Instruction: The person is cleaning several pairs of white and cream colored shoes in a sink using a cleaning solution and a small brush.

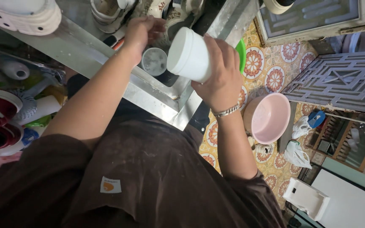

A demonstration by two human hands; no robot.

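Note:
My right hand grips a white plastic tub, tilted on its side over the corner of a steel sink. Just left of the tub, a small round grey cup with a whitish inside sits in the sink. My left hand reaches over the sink beyond that cup. Its fingers are curled downward among white shoes, and what they hold is hidden. A metal bracelet circles my right wrist.
A white clog rests on the steel counter at top left. Red shoes and bottles crowd the left side. On the patterned tile floor stand a pink basin, a green rim, white bags and a small white stool.

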